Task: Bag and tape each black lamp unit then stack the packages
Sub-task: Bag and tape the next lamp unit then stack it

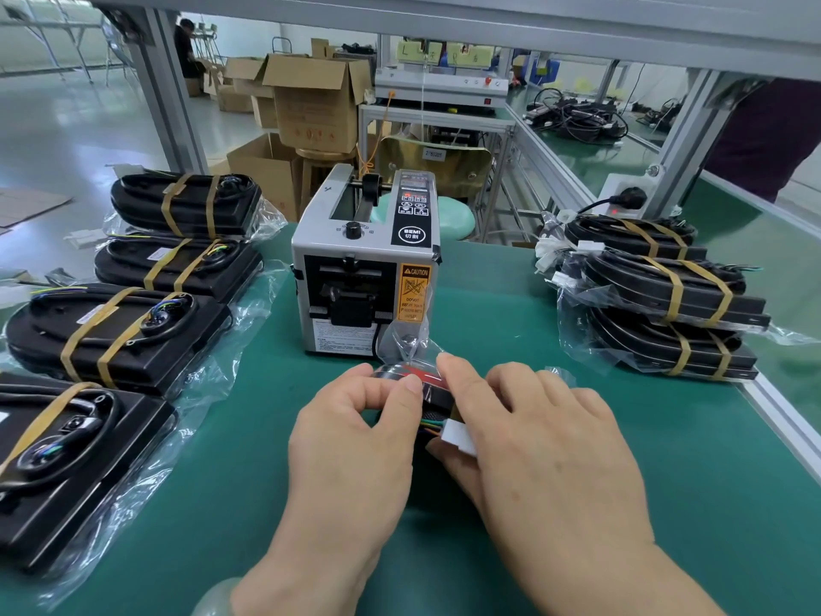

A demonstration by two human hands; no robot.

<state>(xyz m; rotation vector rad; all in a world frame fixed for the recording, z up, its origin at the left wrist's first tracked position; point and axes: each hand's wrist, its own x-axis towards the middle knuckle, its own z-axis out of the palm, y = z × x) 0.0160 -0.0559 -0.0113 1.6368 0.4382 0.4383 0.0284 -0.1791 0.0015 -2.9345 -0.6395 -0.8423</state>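
Seven pkgs look done: four taped pkgs (115, 335) in row at L, three-high stack (666, 300) at R; one lamp unit (432, 413) in clear bag (408, 344) over green mat (222, 504) before tape dispenser (364, 269); L hand (355, 420) pinches bag, R hand (533, 429) grips unit; taping, stacking remain.

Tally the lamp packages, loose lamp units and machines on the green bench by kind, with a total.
Left-row taped packages: 4
Right-stack taped packages: 3
Lamp unit in a clear bag, held by the left hand and right hand: 1
Tape dispenser: 1
Total: 9
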